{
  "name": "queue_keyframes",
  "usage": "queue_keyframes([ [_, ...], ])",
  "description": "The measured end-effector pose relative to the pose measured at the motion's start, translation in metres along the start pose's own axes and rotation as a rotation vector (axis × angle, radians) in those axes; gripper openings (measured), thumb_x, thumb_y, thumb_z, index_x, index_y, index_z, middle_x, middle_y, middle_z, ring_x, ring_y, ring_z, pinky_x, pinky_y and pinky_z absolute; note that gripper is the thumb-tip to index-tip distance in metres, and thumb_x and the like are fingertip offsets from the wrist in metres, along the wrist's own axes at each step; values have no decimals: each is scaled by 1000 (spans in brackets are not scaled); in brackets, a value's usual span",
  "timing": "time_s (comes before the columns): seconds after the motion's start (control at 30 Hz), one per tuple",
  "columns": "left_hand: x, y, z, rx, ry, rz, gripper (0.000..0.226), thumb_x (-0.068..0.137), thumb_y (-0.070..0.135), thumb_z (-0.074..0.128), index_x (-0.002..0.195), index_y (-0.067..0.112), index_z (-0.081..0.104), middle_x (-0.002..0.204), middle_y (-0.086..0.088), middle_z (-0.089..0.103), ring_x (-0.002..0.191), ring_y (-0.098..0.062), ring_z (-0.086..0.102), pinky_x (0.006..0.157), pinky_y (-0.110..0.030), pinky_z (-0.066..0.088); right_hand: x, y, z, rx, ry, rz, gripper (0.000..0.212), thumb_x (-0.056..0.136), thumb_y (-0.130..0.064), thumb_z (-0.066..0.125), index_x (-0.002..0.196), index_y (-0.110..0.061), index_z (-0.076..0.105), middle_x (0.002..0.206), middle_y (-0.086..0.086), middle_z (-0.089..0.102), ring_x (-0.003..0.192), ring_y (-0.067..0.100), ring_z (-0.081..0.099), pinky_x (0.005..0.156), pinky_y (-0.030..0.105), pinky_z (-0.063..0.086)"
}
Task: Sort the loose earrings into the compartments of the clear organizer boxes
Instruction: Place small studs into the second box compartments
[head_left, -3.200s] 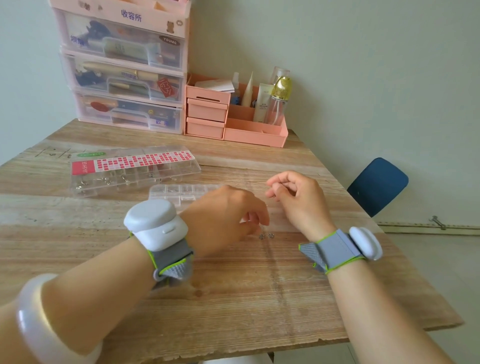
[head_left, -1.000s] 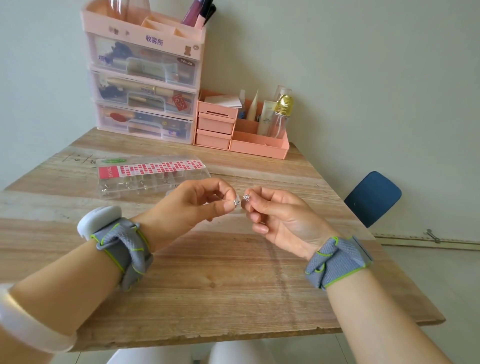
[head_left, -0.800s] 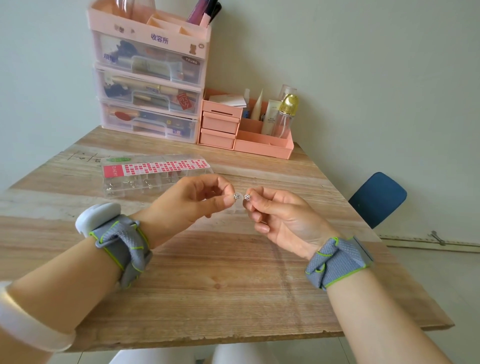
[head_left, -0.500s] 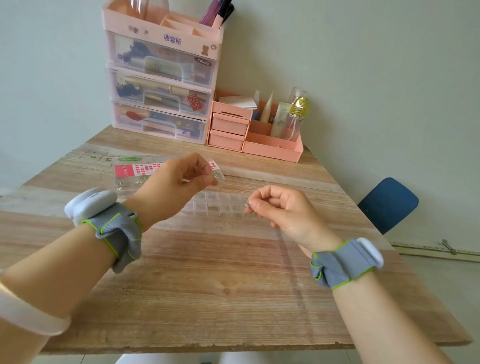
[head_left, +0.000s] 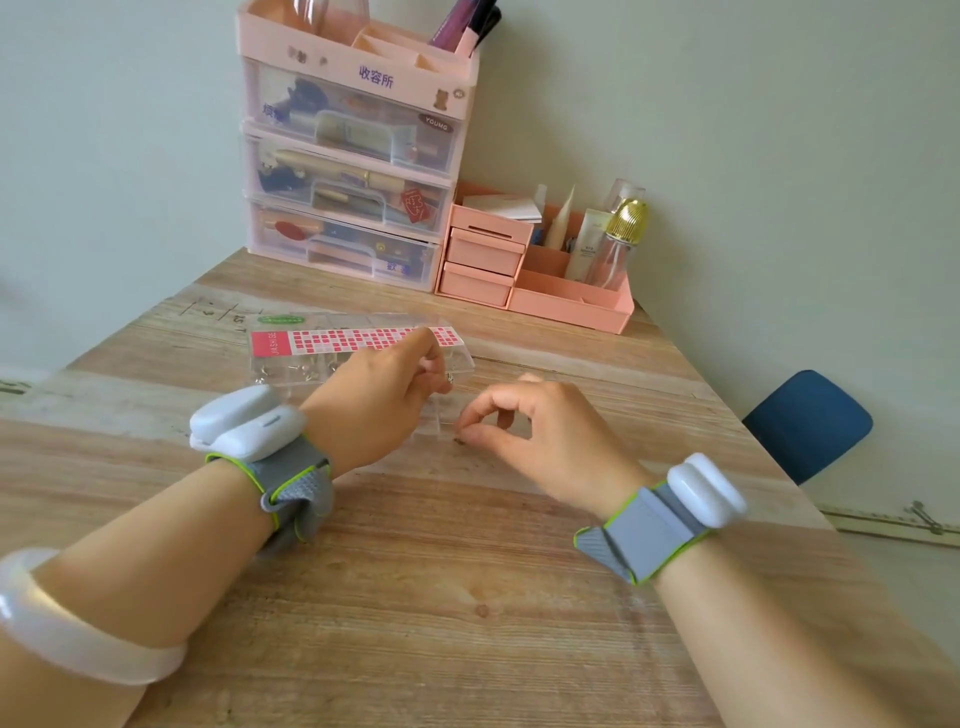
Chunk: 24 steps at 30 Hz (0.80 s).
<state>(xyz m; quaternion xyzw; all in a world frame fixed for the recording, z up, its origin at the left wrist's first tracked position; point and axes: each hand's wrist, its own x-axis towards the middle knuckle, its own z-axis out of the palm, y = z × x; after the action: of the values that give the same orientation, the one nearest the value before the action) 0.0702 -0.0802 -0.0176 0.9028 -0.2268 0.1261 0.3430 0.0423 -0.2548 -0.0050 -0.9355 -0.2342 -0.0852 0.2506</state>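
My left hand (head_left: 379, 400) pinches a small silver earring (head_left: 450, 378) between thumb and fingertips, held over the near right end of a clear organizer box (head_left: 291, 364) with a red and pink label. Several earrings lie in that box's compartments. My right hand (head_left: 540, 441) pinches a second tiny earring (head_left: 461, 429) at its fingertips, low over a second clear organizer box (head_left: 431, 421). That second box lies flat between my hands and is mostly hidden by them.
The wooden table (head_left: 467, 597) carries a pink-topped stack of clear drawers (head_left: 348, 171) at the back. Beside it stands a pink desk organizer (head_left: 540, 280) with bottles. A blue chair (head_left: 808, 421) stands past the table's right edge.
Both hands picked earrings off the table and held them together in front of me. They have since parted: the left moved toward the labelled box, the right lowered toward the near box.
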Motion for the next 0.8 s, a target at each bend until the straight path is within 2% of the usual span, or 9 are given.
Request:
queue_keyframes([
  [0.07,0,0,1,6,9,-1,10,94,14,43,89,21,39,107,3,68,70,-14,61,59,-21,42,5,3,4,-97,40,-72,5,83,-31,65,82,-29,70,81,-18,55,85,11,46,78,35,43],
  [0.13,-1,-1,1,-1,14,-9,12,94,15,43,88,23,38,105,4,69,79,-21,65,67,-30,49,9,6,7,-151,107,-141,5,82,-30,66,82,-28,70,86,-16,55,88,14,47,76,36,43],
  [0.2,-1,-1,2,12,9,-4,13,94,15,43,87,24,37,102,3,69,75,-23,63,69,-36,51,13,9,9,-162,168,-181,5,82,-28,66,82,-25,70,91,-10,59,90,17,52,76,36,45],
  [0.33,-1,-1,1,13,4,-9,12,94,13,42,87,22,38,99,3,69,62,-15,56,65,-31,48,16,12,15,-199,184,-249,8,82,-29,61,82,-24,67,94,-10,66,84,19,62,65,39,51],
  [0.5,-1,-2,0,12,-9,-14,9,94,13,42,88,19,39,91,10,64,53,5,50,51,-9,36,14,15,21,-174,202,-255,4,82,-27,62,83,-27,58,84,-11,65,73,19,62,56,42,51],
  [0.6,-3,-3,-2,-27,-7,-15,6,94,14,44,89,17,43,99,5,69,82,-13,65,68,-23,49,14,16,19,-88,210,-163,11,82,-24,67,87,-26,58,81,-9,67,71,16,64,63,42,53],
  [0.67,-5,-4,-4,-30,1,-8,5,92,13,49,88,17,48,97,4,70,88,-16,66,76,-29,51,14,16,18,-20,201,-87,6,82,-23,68,87,-23,66,79,-9,70,71,9,64,69,35,52],
  [0.73,-7,-4,-6,-2,7,23,3,89,13,54,87,15,56,89,4,67,83,-12,63,78,-25,50,15,16,17,49,196,-25,4,83,-22,68,85,-21,71,77,-8,71,69,7,63,71,29,50],
  [0.8,-9,-3,-8,34,-4,64,3,86,15,58,85,17,61,82,9,62,76,-5,56,74,-12,45,16,15,16,110,192,20,5,83,-22,67,85,-21,72,77,-7,71,69,8,62,71,27,49],
])
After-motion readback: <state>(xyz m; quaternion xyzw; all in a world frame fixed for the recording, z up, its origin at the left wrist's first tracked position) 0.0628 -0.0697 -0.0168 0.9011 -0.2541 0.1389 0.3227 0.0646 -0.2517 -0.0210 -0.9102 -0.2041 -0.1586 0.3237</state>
